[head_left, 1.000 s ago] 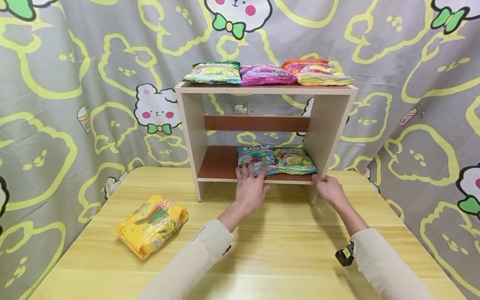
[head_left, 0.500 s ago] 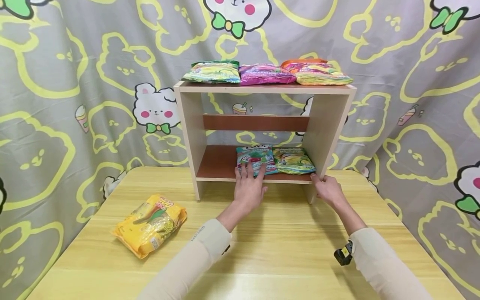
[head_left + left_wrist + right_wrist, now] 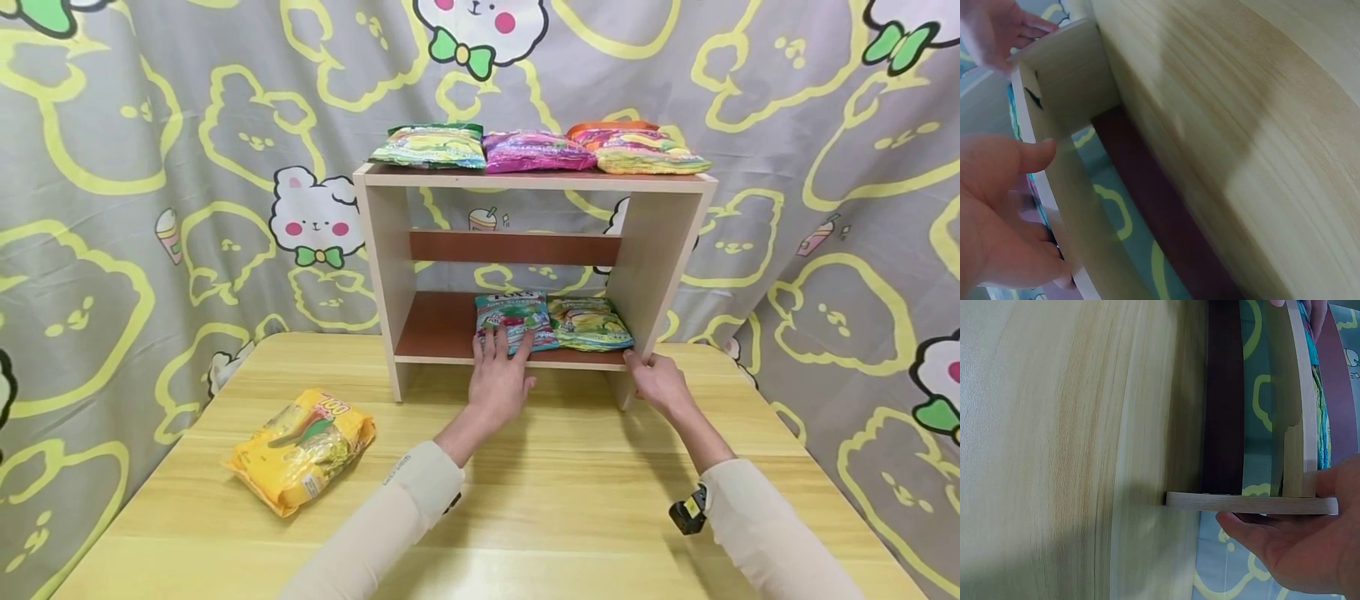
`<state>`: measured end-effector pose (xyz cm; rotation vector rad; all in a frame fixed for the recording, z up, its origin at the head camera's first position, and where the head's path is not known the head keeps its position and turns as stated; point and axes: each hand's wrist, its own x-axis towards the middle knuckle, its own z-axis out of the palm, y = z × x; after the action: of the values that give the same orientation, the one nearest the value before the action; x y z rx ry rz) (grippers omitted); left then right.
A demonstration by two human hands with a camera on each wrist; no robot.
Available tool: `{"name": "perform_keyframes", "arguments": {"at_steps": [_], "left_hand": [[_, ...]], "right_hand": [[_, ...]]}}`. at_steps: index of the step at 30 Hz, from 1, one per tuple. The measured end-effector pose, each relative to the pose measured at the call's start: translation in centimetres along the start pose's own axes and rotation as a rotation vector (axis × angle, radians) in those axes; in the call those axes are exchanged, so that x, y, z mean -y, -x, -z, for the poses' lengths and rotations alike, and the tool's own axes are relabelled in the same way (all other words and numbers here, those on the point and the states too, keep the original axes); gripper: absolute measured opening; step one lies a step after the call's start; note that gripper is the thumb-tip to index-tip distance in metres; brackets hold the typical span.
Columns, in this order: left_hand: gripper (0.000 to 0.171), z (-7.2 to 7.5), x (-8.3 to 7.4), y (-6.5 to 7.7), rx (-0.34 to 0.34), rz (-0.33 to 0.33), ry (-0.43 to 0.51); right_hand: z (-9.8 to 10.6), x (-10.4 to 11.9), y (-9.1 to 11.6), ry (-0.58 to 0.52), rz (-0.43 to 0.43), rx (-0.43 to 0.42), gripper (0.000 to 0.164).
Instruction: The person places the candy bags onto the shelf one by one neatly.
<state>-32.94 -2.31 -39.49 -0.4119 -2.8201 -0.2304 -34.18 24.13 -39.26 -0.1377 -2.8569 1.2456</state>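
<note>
In the head view my left hand [image 3: 497, 385] lies with its fingers spread over the front of a teal candy bag [image 3: 513, 315] on the lower shelf. Its thumb shows by the shelf board's front edge in the left wrist view. My right hand [image 3: 660, 382] grips the right side panel of the small wooden shelf unit [image 3: 660, 250], near the lower board's corner. The right wrist view has fingers [image 3: 1247, 534] outside the panel, and part of the hand reaches around its front edge. Beside the teal bag, a green-yellow candy bag [image 3: 588, 323] lies against that panel.
On the top board lie a green-yellow bag [image 3: 431, 147], a magenta bag [image 3: 536, 152] and a red-orange and yellow bag [image 3: 645, 150]. A large yellow bag [image 3: 303, 450] rests on the wooden table [image 3: 540, 517] at left. A patterned curtain [image 3: 225, 167] hangs behind.
</note>
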Motion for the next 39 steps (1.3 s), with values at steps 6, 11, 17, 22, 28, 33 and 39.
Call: {"name": "perform_keyframes", "arguments": {"at_steps": [6,11,17,22,28,33,39], "left_hand": [[0.073,0.0,0.2,-0.2,0.004,-0.002,0.035],[0.073,0.1,0.3,-0.2,0.004,-0.007,0.034],[0.08,0.3,0.3,0.1,0.036,-0.01,0.014],[0.084,0.3,0.3,0.2,0.05,-0.006,0.028],[0.082,1.2,0.5,0.2,-0.007,0.001,0.091],[0.067,3.1,0.6,0.4,-0.121,-0.042,0.166],[0.026,5.4,1.8,0.7,-0.249,-0.065,0.317]], "right_hand": [[0.0,-0.1,0.0,-0.006,0.0,-0.007,0.065],[0.0,-0.1,0.0,-0.007,0.009,-0.01,0.065],[0.0,-0.2,0.1,-0.006,0.01,-0.013,0.062],[-0.1,-0.2,0.2,-0.004,0.006,-0.015,0.061],[-0.1,-0.1,0.1,-0.007,0.004,-0.007,0.062],[0.0,-0.1,0.1,-0.007,0.008,-0.009,0.061],[0.0,-0.1,0.2,-0.008,0.006,-0.009,0.063]]}}
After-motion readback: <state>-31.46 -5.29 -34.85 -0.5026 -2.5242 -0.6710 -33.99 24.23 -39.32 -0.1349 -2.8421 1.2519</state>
